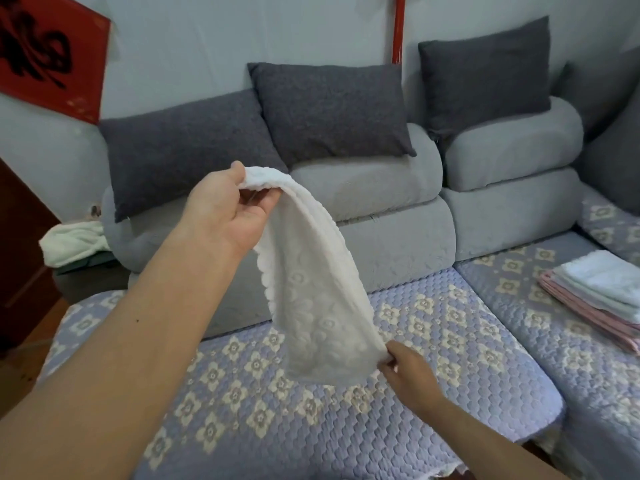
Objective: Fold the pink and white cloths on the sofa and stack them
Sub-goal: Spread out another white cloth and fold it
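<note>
Here the raised left hand [231, 209] holds the white cloth [313, 299] up, right hand's [407, 374] grip pinching its lower corner

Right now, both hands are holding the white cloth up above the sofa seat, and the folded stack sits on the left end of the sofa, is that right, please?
Not quite: the folded stack sits on the right end of the sofa, as the head view shows. Both hands, left hand and right hand, do hold the white cloth up.

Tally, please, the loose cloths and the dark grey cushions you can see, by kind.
White cloth held in both hands: 1
Folded stack of pink and white cloths: 1
Pale crumpled cloth left of the sofa: 1
Dark grey cushions: 4
Total: 7
</note>
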Demonstrator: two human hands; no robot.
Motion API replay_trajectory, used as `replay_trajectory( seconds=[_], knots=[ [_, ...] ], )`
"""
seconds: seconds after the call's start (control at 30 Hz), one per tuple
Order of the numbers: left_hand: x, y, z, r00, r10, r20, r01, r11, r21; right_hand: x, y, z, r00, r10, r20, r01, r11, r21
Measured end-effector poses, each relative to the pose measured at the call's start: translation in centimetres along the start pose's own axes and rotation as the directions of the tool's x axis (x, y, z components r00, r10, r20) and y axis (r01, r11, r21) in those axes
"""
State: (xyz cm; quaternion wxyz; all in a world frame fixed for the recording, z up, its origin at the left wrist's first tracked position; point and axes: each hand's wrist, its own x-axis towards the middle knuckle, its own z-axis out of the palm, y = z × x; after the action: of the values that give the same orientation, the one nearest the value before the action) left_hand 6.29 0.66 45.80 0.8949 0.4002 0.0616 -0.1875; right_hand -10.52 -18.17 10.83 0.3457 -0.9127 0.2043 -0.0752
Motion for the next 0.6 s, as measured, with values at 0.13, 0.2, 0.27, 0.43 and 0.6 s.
replay_trajectory(
  seconds=[0.13,0.2,0.27,0.43,0.6],
  knots=[
    [-0.4,0.3,-0.7,0.994,-0.061,0.087,0.050,0.991,0.122,0.9,3.1,-3.3,0.929,-0.362,-0.074,0.322,0.893,-0.314],
    [-0.7,0.3,-0.8,0.983,-0.097,0.158,0.059,0.972,0.227,2.5,2.6,-4.6,0.880,-0.475,-0.013,0.435,0.816,-0.380],
    [-0.9,0.4,-0.7,0.967,-0.123,0.224,0.046,0.946,0.320,4.3,1.4,-5.4,0.852,-0.518,0.078,0.502,0.764,-0.405],
    [-1.1,1.6,-0.9,0.954,-0.101,0.281,-0.019,0.918,0.395,6.7,-1.9,-6.0,0.733,-0.647,0.212,0.664,0.611,-0.431],
    [-0.3,3.6,-2.4,0.974,-0.041,0.224,-0.039,0.938,0.343,6.4,-3.5,-4.4,0.619,-0.726,0.301,0.775,0.499,-0.389]
  ],
)
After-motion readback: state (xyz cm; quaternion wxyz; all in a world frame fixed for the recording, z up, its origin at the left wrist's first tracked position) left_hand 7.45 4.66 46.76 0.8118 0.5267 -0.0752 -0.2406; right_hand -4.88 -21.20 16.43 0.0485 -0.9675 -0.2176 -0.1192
